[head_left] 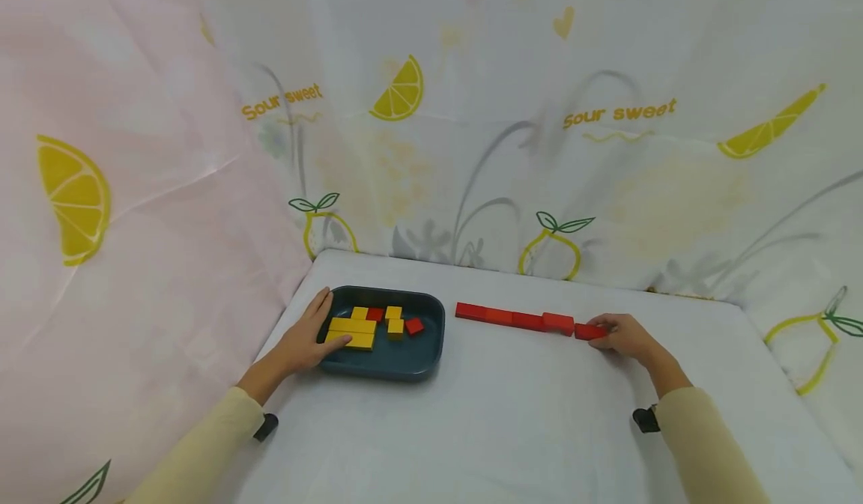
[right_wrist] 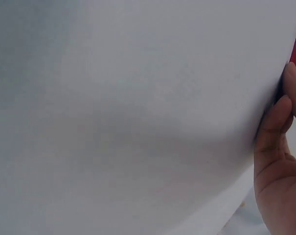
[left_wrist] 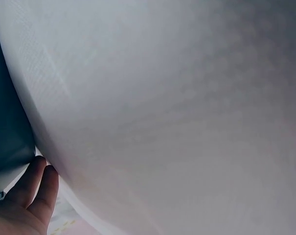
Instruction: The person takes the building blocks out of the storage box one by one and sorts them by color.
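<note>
The person wears long sleeves in a pale, creamy yellow, plain and without visible pattern, the left sleeve (head_left: 195, 448) and the right sleeve (head_left: 708, 444) matching in colour. Each ends just short of the wrist in a plain edge, leaving the left hand (head_left: 303, 343) and the right hand (head_left: 623, 337) bare. Beside the left cuff sits a small black piece (head_left: 267, 427) with a rounded end; beside the right cuff sits a black fitting (head_left: 646, 419), more angular in outline. Finer details on both are too small to tell.
</note>
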Motion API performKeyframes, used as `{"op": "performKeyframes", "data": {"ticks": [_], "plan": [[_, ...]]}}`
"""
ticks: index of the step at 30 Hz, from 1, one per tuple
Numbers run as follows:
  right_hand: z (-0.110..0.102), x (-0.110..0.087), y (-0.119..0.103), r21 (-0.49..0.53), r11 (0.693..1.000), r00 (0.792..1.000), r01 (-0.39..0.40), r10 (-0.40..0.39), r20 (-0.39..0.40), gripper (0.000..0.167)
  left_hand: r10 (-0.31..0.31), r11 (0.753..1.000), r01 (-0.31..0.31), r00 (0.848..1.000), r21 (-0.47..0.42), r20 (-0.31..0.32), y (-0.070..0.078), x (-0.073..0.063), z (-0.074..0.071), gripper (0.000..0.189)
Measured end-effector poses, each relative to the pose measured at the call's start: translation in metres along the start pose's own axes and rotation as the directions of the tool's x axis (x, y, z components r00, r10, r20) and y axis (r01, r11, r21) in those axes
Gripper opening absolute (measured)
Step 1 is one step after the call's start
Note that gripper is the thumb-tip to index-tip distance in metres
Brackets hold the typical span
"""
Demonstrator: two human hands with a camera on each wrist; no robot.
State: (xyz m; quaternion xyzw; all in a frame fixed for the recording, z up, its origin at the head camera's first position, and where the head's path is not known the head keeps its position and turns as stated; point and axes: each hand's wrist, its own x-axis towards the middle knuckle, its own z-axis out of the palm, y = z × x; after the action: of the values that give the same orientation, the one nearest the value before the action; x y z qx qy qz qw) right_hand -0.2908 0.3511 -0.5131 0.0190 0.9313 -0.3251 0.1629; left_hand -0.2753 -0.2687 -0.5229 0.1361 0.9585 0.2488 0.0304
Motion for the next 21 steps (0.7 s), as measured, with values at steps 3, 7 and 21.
{"op": "performKeyframes", "data": {"ticks": [3,7,21], "plan": [[0.0004,0.0042,-0.0022,0.004,1.000,1.000,-0.001,0.001,-0.008,0.048,0.000,1.000,0.000,1.000,0.003,-0.005,0.0001,0.0008,-0.0016,0.102],[0.0022,0.0060,-0.0037,0.022,1.000,1.000,-0.006,0.007,-0.016,0.047,0.005,1.000,-0.005,1.000,-0.001,0.001,0.0005,0.0010,-0.0017,0.103],[0.0088,0.0050,-0.0073,0.091,0.993,0.997,-0.078,0.079,-0.006,0.047,0.012,1.000,-0.012,1.000,0.002,0.003,0.0007,0.0004,-0.0019,0.103]]}}
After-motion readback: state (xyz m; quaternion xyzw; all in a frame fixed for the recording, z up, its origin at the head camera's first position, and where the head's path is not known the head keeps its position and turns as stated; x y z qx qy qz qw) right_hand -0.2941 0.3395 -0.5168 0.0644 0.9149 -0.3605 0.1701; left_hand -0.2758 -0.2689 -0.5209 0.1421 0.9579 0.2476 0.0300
